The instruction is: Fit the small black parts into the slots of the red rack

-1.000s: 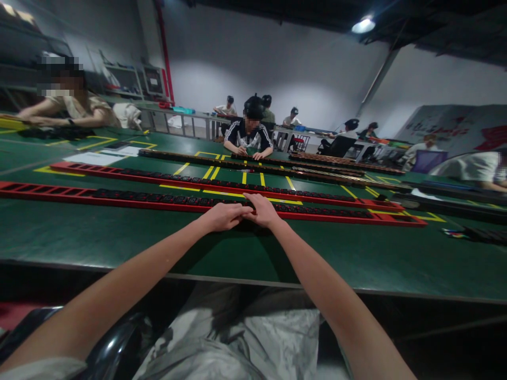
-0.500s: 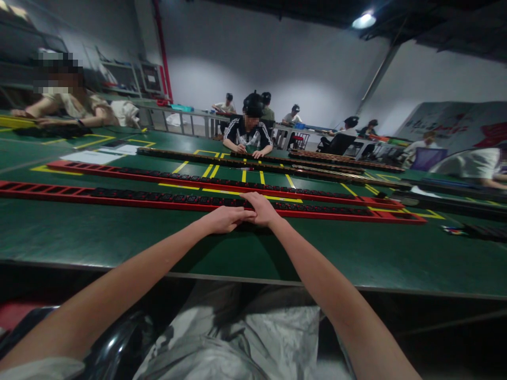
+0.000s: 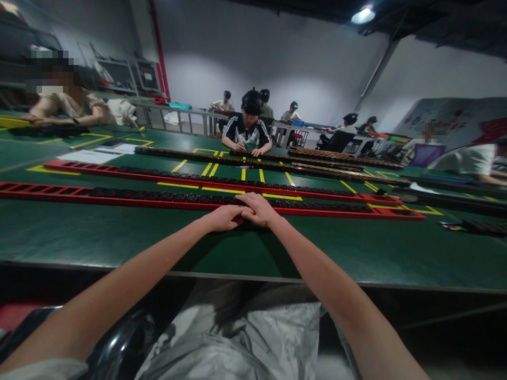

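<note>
A long red rail [image 3: 317, 210] with a row of black square parts [image 3: 170, 197] in its slots lies across the table before me. Both my hands meet at its near edge, around the middle. My left hand [image 3: 224, 217] has its fingers bent and pressed together, partly tucked under the other hand. My right hand [image 3: 259, 210] reaches over the rail with curled fingers touching it and overlapping the left ones. Whatever sits between the fingertips is hidden. Several slots at the rail's left end hold no black part.
Behind lies a second red rail [image 3: 75, 167] with similar parts, then long dark strips [image 3: 190, 155]. White papers [image 3: 89, 155] are at the left, a dark bundle [image 3: 481, 227] at the right. A co-worker [image 3: 247, 126] sits opposite; another person [image 3: 71, 100] works at the left.
My hands stay at the same spot on the near rail; the right fingers shift slightly left over the left hand. The view tilts a little.
</note>
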Demonstrator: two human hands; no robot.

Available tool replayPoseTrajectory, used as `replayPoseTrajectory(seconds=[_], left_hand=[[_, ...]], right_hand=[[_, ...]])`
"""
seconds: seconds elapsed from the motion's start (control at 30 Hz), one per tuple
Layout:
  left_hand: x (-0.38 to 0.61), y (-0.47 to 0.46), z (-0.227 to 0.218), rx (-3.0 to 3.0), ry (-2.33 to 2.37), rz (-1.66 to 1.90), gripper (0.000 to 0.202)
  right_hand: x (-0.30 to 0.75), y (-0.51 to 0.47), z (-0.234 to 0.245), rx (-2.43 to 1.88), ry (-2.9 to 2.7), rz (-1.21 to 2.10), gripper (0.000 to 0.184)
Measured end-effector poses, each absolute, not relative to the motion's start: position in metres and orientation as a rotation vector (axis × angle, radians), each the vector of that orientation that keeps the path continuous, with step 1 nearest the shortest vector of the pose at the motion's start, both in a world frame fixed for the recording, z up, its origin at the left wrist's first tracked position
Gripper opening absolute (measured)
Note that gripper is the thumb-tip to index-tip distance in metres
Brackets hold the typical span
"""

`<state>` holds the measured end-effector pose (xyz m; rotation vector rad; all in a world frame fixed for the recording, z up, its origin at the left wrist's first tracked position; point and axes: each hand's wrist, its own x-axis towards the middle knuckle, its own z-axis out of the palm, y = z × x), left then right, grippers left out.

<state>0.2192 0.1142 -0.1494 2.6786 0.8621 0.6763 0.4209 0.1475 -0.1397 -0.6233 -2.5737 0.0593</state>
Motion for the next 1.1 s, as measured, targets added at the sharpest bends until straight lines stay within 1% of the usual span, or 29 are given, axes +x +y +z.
replayPoseTrajectory(seconds=[0.13, 0.3, 0.43, 0.7, 1.1], left_hand=[[0.2195, 0.1159, -0.1515, 2.605, 0.834, 0.711, 0.038], [0.2199, 0.1172, -0.1531, 2.526, 0.79, 0.742, 0.029], [0.2205, 0.1157, -0.151, 2.489, 0.777, 0.733, 0.028], [0.2213, 0.1128, -0.1476, 2.422, 0.816, 0.748, 0.021], [0.2223, 0.1149, -0.15, 2.447, 0.838, 0.815, 0.023]], right_hand=[[0.4199, 0.1461, -0.1393, -0.611, -2.572, 0.051, 0.069], [0.4187, 0.1464, -0.1409, -0.649, -2.563, 0.026, 0.071], [0.4183, 0.1475, -0.1421, -0.649, -2.565, -0.015, 0.075], [0.4172, 0.1494, -0.1446, -0.693, -2.556, -0.067, 0.073], [0.4141, 0.1502, -0.1449, -0.773, -2.525, -0.041, 0.069]])
